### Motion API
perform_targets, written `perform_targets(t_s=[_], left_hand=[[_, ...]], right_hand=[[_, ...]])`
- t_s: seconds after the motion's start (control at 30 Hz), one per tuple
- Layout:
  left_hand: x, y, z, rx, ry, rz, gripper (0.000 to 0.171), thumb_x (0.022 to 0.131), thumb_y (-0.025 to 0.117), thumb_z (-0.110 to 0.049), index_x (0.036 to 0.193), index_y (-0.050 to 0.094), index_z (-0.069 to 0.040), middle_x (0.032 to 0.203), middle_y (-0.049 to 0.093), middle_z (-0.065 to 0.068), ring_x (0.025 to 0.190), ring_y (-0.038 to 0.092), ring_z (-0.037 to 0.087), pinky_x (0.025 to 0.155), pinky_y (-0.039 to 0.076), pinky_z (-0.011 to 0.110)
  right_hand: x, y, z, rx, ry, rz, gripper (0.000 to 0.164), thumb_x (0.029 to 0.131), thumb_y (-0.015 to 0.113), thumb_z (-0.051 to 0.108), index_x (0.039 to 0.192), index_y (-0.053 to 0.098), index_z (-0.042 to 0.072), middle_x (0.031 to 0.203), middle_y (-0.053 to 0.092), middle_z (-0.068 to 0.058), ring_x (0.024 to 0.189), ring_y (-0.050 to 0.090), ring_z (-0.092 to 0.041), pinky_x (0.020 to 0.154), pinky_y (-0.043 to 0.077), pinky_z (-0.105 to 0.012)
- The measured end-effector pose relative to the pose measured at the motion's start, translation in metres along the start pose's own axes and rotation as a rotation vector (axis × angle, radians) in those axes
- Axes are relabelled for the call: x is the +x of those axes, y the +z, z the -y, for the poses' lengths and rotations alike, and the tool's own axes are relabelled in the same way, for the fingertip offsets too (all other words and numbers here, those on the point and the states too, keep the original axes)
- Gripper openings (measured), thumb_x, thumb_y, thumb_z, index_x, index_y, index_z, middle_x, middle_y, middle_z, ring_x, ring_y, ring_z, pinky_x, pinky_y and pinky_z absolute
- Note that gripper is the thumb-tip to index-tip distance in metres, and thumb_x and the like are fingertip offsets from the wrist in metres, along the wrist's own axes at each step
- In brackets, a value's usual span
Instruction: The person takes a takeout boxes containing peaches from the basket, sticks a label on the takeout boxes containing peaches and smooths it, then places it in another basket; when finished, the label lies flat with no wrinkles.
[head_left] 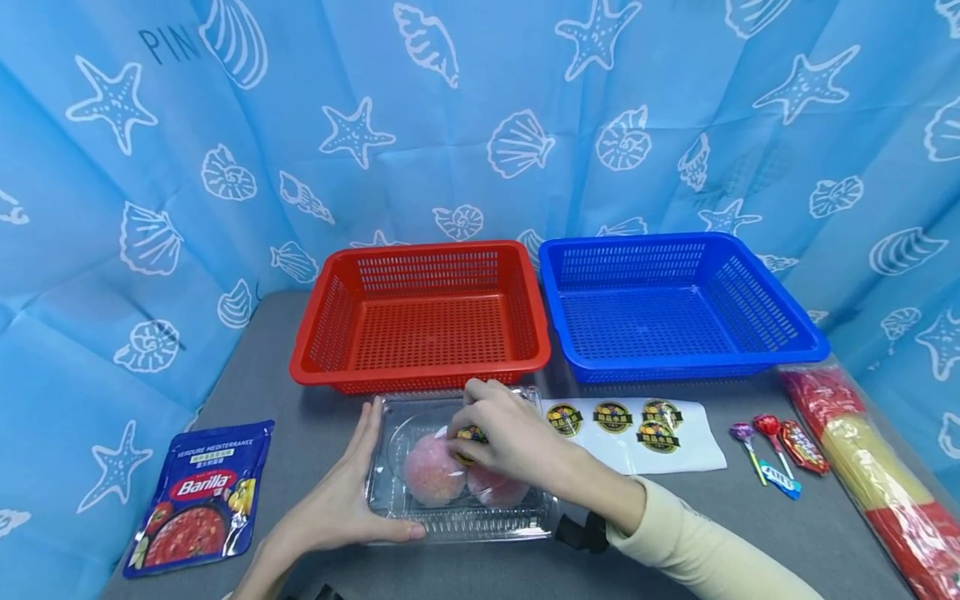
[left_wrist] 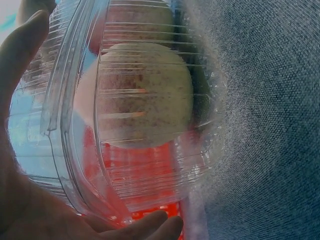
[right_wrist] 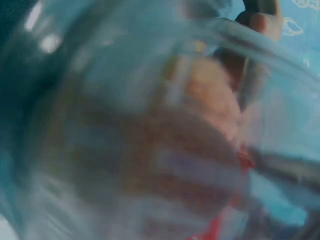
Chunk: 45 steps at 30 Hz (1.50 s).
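Altogether, two peaches [head_left: 432, 473] in one clamshell [head_left: 468, 527], lower centre.
Left grip [head_left: 339, 506] spread against its side; right grip [head_left: 501, 427] pinches one half-hidden sticker [head_left: 471, 434].

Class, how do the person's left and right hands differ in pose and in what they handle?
Pose: the left hand has straight, spread fingers; the right hand has bent fingers.
Contact: the left hand touches the left end of the clear box; the right hand pinches a round sticker above the peaches.
Shared: both are at one box.

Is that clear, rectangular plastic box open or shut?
The box looks shut: in the left wrist view, its transparent lid meets its ribbed base.
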<state>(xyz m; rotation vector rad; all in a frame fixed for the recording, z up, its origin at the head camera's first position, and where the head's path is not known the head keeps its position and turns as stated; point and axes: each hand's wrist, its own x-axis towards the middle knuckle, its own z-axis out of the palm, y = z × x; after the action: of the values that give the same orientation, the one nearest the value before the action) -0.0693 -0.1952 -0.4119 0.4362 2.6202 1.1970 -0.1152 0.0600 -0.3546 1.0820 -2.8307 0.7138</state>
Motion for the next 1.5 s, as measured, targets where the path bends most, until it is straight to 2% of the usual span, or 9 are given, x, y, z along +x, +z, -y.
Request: perform_targets(t_s=[0.07,0.43,0.6,0.77,0.93,1.2,1.5], left_hand=[[0.0,0.0,0.0,0.0,0.003,-0.004,0.152,0.063,0.094,-0.05,0.163,-0.016,-0.023,0.17,-0.012,0.026,0.157,-0.001,0.052,0.117,0.023,0.076],[0.0,-0.001,-0.003,-0.008,-0.021,0.007,0.151,0.063,0.094,-0.05,0.163,-0.016,-0.026,0.17,-0.014,0.025,0.156,0.0,0.052,0.117,0.022,0.076],[0.001,-0.002,-0.004,-0.01,-0.041,0.019,0.149,0.064,0.094,-0.049,0.163,-0.016,-0.029,0.171,-0.013,0.023,0.157,0.002,0.053,0.116,0.024,0.077],[0.001,-0.003,-0.005,-0.02,-0.066,0.047,0.146,0.066,0.093,-0.048,0.163,-0.015,-0.032,0.171,-0.015,0.023,0.156,0.004,0.055,0.115,0.024,0.079],[0.001,-0.005,-0.006,-0.027,-0.095,0.073,0.144,0.069,0.092,-0.048,0.164,-0.014,-0.029,0.171,-0.016,0.023,0.155,0.004,0.056,0.114,0.024,0.079],[0.0,-0.004,-0.006,0.01,-0.083,0.059,0.145,0.066,0.092,-0.052,0.165,-0.011,-0.026,0.171,-0.012,0.025,0.154,0.01,0.057,0.113,0.029,0.078],[-0.001,-0.003,-0.008,0.04,-0.091,0.05,0.147,0.064,0.092,-0.056,0.165,-0.011,-0.026,0.171,-0.011,0.025,0.153,0.011,0.057,0.113,0.029,0.077]], right_hand=[[0.001,0.001,0.001,-0.009,-0.004,0.02,0.014,0.084,0.084,0.031,0.093,0.084,0.021,0.084,0.057,0.006,0.077,0.042,-0.007,0.065,0.037,-0.017],[-0.001,0.001,-0.003,-0.002,0.06,0.059,0.017,0.082,0.084,0.037,0.095,0.084,0.027,0.083,0.055,0.007,0.078,0.041,-0.009,0.07,0.035,-0.021],[-0.002,-0.002,-0.006,-0.001,0.09,0.082,0.022,0.08,0.085,0.04,0.1,0.083,0.029,0.09,0.058,0.006,0.082,0.042,-0.01,0.071,0.037,-0.023],[-0.006,-0.006,-0.01,-0.002,0.136,0.093,0.031,0.078,0.086,0.045,0.105,0.082,0.03,0.088,0.053,0.006,0.082,0.04,-0.011,0.069,0.034,-0.024],[-0.009,-0.008,-0.013,-0.007,0.14,0.09,0.036,0.077,0.086,0.047,0.108,0.081,0.03,0.086,0.05,0.006,0.081,0.037,-0.012,0.068,0.031,-0.023],[-0.012,-0.01,-0.014,0.007,0.208,0.118,0.038,0.076,0.087,0.047,0.108,0.082,0.027,0.089,0.054,0.004,0.086,0.039,-0.015,0.072,0.033,-0.028],[-0.015,-0.014,-0.018,-0.013,0.219,0.109,0.038,0.075,0.087,0.049,0.107,0.082,0.029,0.095,0.062,0.004,0.09,0.044,-0.016,0.073,0.035,-0.029]])
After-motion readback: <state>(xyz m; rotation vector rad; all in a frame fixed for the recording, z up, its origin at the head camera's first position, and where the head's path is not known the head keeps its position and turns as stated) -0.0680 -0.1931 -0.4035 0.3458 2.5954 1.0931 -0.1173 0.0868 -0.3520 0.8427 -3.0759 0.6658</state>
